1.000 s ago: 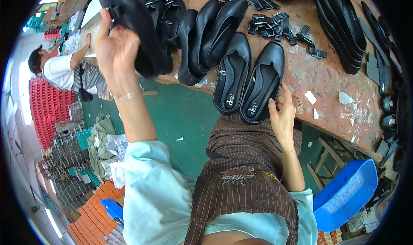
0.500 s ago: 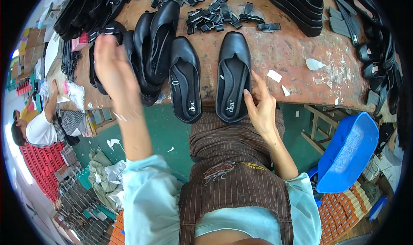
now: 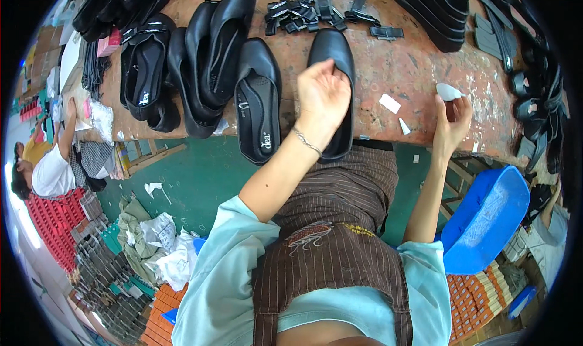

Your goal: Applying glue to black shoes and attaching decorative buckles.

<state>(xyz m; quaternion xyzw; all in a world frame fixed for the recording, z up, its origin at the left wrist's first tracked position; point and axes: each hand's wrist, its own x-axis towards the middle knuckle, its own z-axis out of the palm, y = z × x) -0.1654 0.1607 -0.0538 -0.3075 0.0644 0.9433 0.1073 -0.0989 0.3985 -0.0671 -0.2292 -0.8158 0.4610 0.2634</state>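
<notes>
The workbench (image 3: 419,69) has a worn reddish-brown top with pale scuffs and stains. Wooden framing (image 3: 158,157) stands below its near edge. The floor (image 3: 209,167) is green with scattered white scraps. At far left, a pale wall (image 3: 30,258) adjoins a bright strip (image 3: 25,221); window or lamp cannot be determined. Red stacks (image 3: 54,221) stand alongside.

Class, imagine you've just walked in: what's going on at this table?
A person in a striped apron is working at a worn table. The left hand is over the opening of a black shoe; the right hand has its fingers at a small whitish bulb-shaped container. A similar shoe sits just left, and black bows lie beyond. Neither grip is clear.
</notes>
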